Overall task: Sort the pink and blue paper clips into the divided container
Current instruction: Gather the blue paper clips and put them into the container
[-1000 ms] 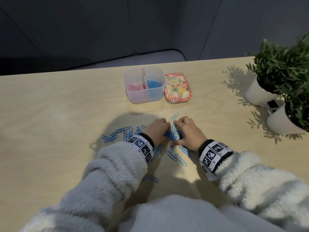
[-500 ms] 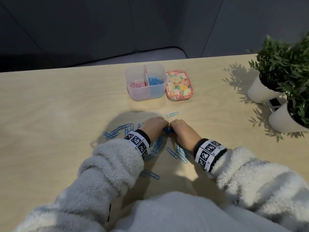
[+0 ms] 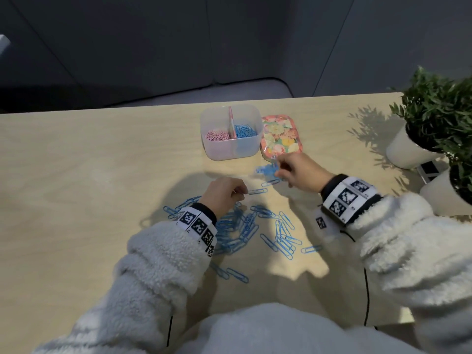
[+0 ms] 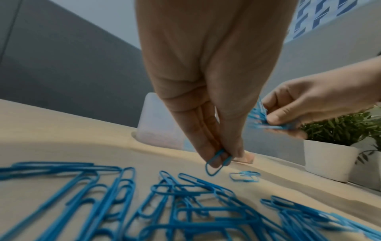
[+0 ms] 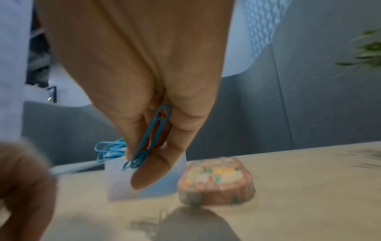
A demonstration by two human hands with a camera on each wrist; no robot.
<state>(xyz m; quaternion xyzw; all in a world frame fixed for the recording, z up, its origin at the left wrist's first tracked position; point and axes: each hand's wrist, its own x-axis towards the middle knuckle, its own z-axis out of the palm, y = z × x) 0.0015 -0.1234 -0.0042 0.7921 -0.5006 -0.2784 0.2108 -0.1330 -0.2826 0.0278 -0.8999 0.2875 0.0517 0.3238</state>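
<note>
**Blue clips in transit to the divided container**

Step in hand, as judged: carrying a gathered bunch of blue clips toward the divided container (image 3: 231, 134), with one more clip being picked off the bench (image 3: 76, 162).

- Right hand (image 3: 298, 172): raised just short of the container's near right corner, fingers (image 4: 276, 116) curled and pinched on a bunch of blue clips (image 3: 267, 171); bunch blurred, count not readable.
- Left hand (image 3: 224, 194): nearer the person than the container, low over the bench, fingertips (image 4: 214, 160) pinching a single blue clip (image 4: 215, 163) by one end, the loop hanging below.
- Loose blue clips (image 3: 245, 228): scattered flat on the bench on the person's side of the container, some overlapping. No pink clips seen among them.
- Container contents: pink clips (image 3: 217, 135) in the left compartment, blue clips (image 3: 244, 130) in the right, an upright divider between.
- Floral lid (image 3: 279, 135): flat on the bench, just beside the container's right wall.
- Potted plants (image 3: 434, 118): well to the right of the container.

Next move, as judged: bringing the bunch over the right compartment, clear of the divider, and opening the fingers there; tangled clips likely to snag and drop unevenly.

Hard to make out: right wrist view smeared; container in it mostly hidden behind the fingers; part of the scatter covered by the left sleeve (image 3: 163, 254).
</note>
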